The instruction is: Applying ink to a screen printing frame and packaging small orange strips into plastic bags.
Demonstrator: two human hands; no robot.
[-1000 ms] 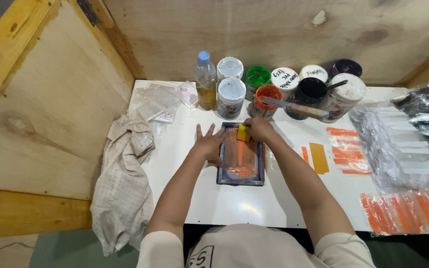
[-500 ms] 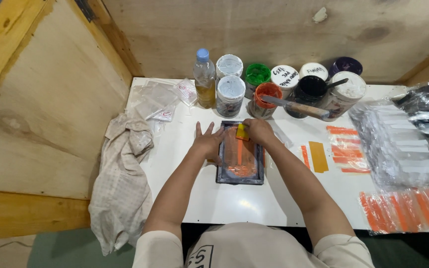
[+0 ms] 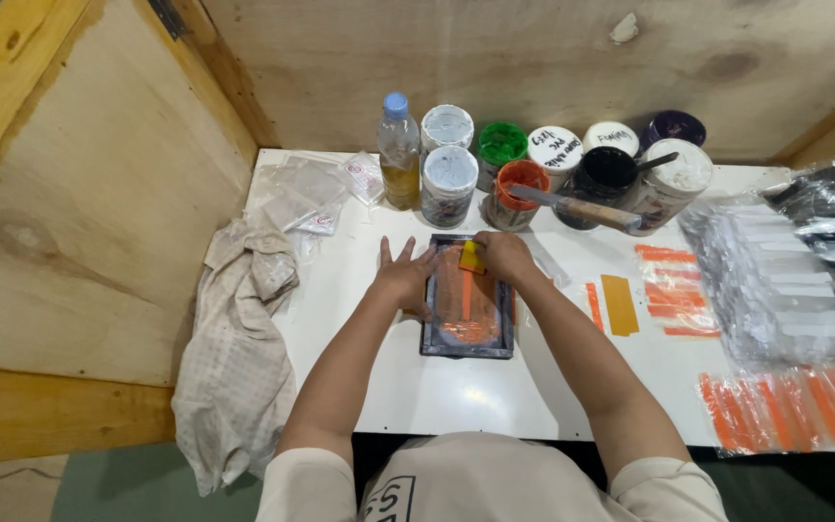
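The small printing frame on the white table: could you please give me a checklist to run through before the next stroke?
1. Frame steadied: ok. The left hand lies flat against the left edge of the printing frame.
2. Tool in hand: ok. The right hand grips the yellow squeegee at the frame's far end.
3. Ink on mesh: ok, orange covers it.
4. Path toward the near end: ok, nothing lies on the mesh.
5. Piece seated under the frame: cannot tell, hidden.
6. Open orange ink pot clear of the frame: ok, it stands apart, beyond it.

Clear plastic packets (image 3: 316, 193) lie at the table's (image 3: 456, 396) left corner
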